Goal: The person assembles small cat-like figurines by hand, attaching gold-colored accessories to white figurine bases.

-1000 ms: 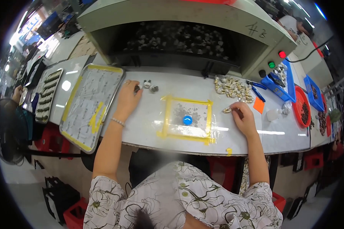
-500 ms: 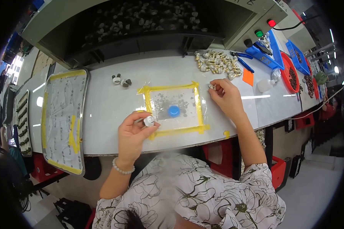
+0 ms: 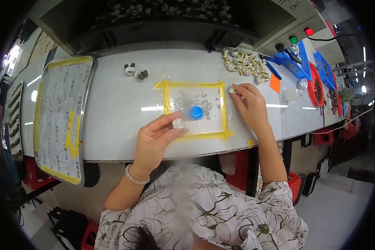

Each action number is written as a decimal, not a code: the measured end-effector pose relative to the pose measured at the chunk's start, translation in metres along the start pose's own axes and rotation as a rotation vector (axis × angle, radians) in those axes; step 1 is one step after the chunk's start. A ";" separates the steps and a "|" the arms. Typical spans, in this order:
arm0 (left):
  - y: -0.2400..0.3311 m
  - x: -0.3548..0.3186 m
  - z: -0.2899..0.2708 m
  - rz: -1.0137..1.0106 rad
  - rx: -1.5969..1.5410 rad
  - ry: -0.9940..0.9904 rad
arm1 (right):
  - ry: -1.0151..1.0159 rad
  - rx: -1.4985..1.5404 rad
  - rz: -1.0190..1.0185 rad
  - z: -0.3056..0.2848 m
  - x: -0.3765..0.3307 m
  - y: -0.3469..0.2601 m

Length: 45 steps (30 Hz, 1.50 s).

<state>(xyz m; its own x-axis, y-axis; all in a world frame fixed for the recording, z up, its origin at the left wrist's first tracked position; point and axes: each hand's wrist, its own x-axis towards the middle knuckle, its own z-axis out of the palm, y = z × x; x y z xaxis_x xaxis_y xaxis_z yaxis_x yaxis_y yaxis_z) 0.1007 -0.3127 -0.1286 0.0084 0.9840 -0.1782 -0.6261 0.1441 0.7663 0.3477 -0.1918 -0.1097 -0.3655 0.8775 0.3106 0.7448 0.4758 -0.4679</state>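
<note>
My left hand [image 3: 154, 137] is closed in a pinch on a small white round cap-like part [image 3: 178, 123], just left of a blue round cap [image 3: 196, 112]. The blue cap sits on a grey-spotted sheet [image 3: 183, 95] framed with yellow tape [image 3: 166, 100] on the white table. Beyond the tape frame's right side, my right hand [image 3: 254, 109] pinches a small whitish part [image 3: 231, 90], mostly covered by the fingertips. Two white parts with dark ends [image 3: 136, 73] lie farther back on the left.
Behind my right hand is a pile of white-and-gold parts [image 3: 246, 66], beside blue-handled pliers [image 3: 273, 70] and an orange card [image 3: 275, 83]. Blue bins [image 3: 293, 66] and a red tray [image 3: 316, 85] stand far right. A taped metal tray [image 3: 62, 121] lies left; a machine opening spans the back.
The whole view has shifted a little. My left hand has moved right, nearer the blue cap, and my right hand has come slightly inward. Both keep their pinches.
</note>
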 end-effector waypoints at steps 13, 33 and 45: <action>-0.012 0.006 0.000 0.048 -0.122 -0.071 | -0.262 0.435 -0.045 -0.002 0.001 -0.039; -0.011 0.000 -0.010 -0.079 -0.238 -0.097 | -0.331 0.142 -0.289 0.011 0.011 -0.065; -0.010 0.004 -0.002 0.012 -0.172 -0.029 | -0.289 0.152 -0.262 0.013 0.008 -0.067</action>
<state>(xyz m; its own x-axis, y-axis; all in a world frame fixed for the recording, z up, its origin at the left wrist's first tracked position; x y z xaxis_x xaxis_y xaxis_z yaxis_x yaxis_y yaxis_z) 0.1056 -0.3109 -0.1385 0.0211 0.9884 -0.1505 -0.7508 0.1151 0.6505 0.2875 -0.2157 -0.0860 -0.6898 0.6958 0.2002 0.5225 0.6698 -0.5277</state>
